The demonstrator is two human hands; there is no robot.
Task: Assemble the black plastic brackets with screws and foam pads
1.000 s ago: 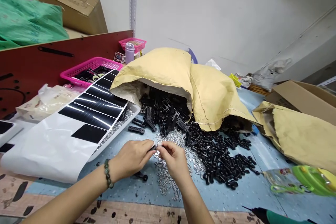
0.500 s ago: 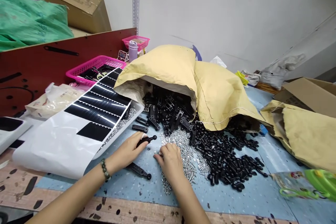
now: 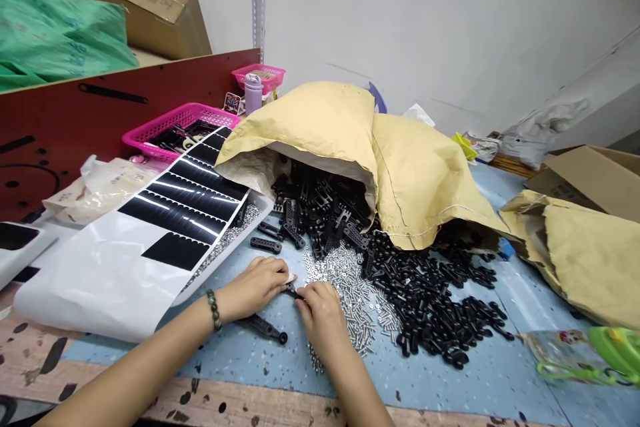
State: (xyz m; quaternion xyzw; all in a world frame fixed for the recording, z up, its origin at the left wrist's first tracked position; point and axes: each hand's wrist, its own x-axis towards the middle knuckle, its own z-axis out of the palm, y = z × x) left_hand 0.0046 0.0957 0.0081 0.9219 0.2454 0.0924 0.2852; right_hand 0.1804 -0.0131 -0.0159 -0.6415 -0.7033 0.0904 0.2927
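Observation:
My left hand (image 3: 260, 285), with a beaded bracelet at the wrist, is closed around a black plastic part (image 3: 291, 289), most of which the fingers cover. My right hand (image 3: 323, 313) meets it from the right, its thumb and fingers pinched at the end of that same part. Whether a small piece of hardware sits in the right fingertips is hidden. Just below the left hand lies an assembled black plastic arm (image 3: 265, 328). Beside the right hand spreads a pile of small silver screws and nuts (image 3: 357, 300). Another black plastic piece (image 3: 266, 245) rests above the left hand.
Two yellow paper sacks (image 3: 310, 113) spill black parts (image 3: 430, 307) onto the blue table mat (image 3: 400, 390). Left stands a white tray (image 3: 250, 230) of hardware under a sheet with black strips (image 3: 100, 287). A pink basket (image 3: 135, 140) is behind. A green-lidded bottle (image 3: 610, 353) lies right.
My left hand has moved slightly right and turned, bringing the black part to my right hand. Both hands now meet at it; before, they were apart.

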